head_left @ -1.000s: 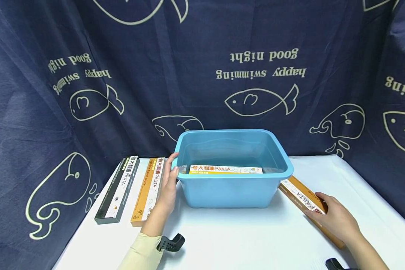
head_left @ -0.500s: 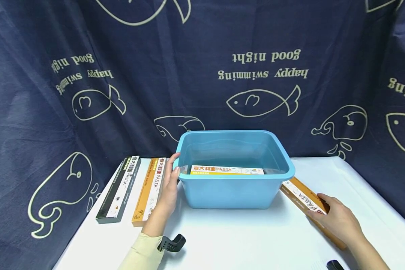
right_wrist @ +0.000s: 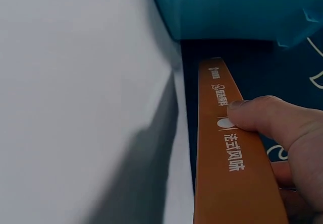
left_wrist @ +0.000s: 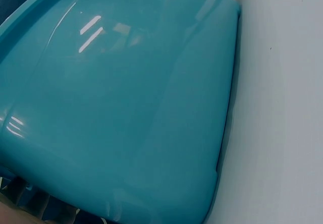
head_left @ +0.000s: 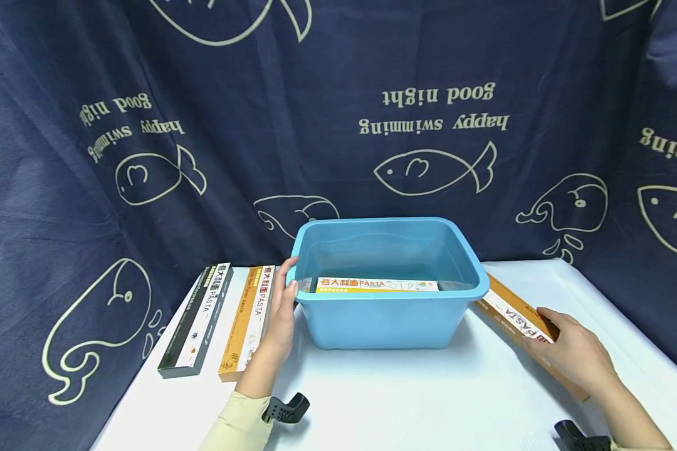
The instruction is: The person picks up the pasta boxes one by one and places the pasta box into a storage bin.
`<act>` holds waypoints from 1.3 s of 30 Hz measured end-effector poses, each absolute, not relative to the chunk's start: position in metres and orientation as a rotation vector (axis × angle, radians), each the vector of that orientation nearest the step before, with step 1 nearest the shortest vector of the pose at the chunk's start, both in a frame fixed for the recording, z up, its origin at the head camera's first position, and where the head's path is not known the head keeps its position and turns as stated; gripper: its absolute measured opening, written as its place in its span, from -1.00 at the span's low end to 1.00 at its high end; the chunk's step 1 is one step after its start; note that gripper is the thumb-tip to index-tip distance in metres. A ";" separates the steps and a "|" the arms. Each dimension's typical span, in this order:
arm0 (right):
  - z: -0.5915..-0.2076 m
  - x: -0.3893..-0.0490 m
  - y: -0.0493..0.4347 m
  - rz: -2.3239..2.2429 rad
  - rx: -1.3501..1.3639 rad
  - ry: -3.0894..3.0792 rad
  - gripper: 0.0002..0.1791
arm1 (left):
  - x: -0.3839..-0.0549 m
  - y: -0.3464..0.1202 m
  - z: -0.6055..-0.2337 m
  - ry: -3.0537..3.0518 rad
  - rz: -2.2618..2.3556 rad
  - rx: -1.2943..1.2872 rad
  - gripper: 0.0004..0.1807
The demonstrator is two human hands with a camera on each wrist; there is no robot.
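Note:
My left hand (head_left: 281, 313) grips the left rim of a light blue plastic bin (head_left: 378, 322), thumb and fingertips at the edge. Most of the left wrist view is filled by the bin's wall (left_wrist: 126, 98). Inside the bin, a pasta box (head_left: 378, 284) with a white and yellow face shows above the front rim. On the right, my right hand (head_left: 581, 351) holds a brown-orange pasta box (head_left: 513, 313) across its width. In the right wrist view the thumb presses the narrow printed side of this box (right_wrist: 234, 183); the other fingers are mostly hidden behind it.
Two more pasta boxes lie on the white table (head_left: 395, 401) at the left: a dark green one (head_left: 194, 326) and an orange one (head_left: 245, 322). A navy curtain (head_left: 327, 125) with fish drawings hangs behind and at both sides.
The right hand and its pasta box have shifted slightly right, with the box's near end rising off the table. The left hand stays at the bin's rim.

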State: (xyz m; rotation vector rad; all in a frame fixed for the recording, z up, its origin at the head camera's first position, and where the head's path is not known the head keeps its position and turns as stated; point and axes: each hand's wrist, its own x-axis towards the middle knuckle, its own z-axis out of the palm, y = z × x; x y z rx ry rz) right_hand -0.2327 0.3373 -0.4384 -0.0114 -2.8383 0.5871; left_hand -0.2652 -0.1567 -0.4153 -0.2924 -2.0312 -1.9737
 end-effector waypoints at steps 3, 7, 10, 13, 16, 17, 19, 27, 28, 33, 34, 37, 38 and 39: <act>-0.431 -0.233 0.340 0.576 0.000 -2.822 -0.13 | -0.265 -0.157 -0.415 -2.029 -1.975 -0.295 -0.45; -0.422 -0.235 0.344 0.555 -0.003 -2.817 -0.11 | -0.265 -0.157 -0.415 -2.029 -1.975 -0.299 -0.45; -0.415 -0.236 0.346 0.546 0.000 -2.810 -0.11 | -0.265 -0.157 -0.416 -2.030 -1.975 -0.294 -0.45; -0.409 -0.237 0.348 0.541 0.011 -2.797 -0.12 | -0.265 -0.157 -0.416 -2.028 -1.974 -0.293 -0.45; -0.403 -0.239 0.350 0.532 0.032 -2.774 -0.14 | -0.265 -0.157 -0.416 -2.026 -1.974 -0.297 -0.44; -0.400 -0.239 0.350 0.529 0.037 -2.764 -0.14 | -0.266 -0.157 -0.416 -2.024 -1.975 -0.302 -0.44; -0.396 -0.240 0.352 0.528 0.040 -2.760 -0.14 | -0.266 -0.157 -0.416 -2.025 -1.975 -0.301 -0.45; -0.376 -0.241 0.351 0.528 -0.003 -2.788 -0.07 | -0.266 -0.158 -0.416 -2.027 -1.977 -0.303 -0.45; -0.374 -0.242 0.351 0.526 0.000 -2.788 -0.06 | -0.266 -0.157 -0.415 -2.027 -1.978 -0.300 -0.45; -0.362 -0.244 0.350 0.504 0.009 -2.767 -0.08 | -0.266 -0.157 -0.415 -2.029 -1.976 -0.294 -0.45; -0.360 -0.245 0.350 0.499 0.014 -2.763 -0.08 | -0.266 -0.157 -0.415 -2.029 -1.976 -0.292 -0.46; -0.353 -0.246 0.348 0.490 0.026 -2.759 -0.09 | -0.266 -0.157 -0.415 -2.029 -1.977 -0.292 -0.46; -0.350 -0.246 0.347 0.487 0.029 -2.757 -0.10 | -0.266 -0.157 -0.415 -2.031 -1.977 -0.289 -0.46; -0.348 -0.246 0.346 0.485 0.036 -2.753 -0.11 | -0.266 -0.157 -0.415 -2.032 -1.978 -0.286 -0.46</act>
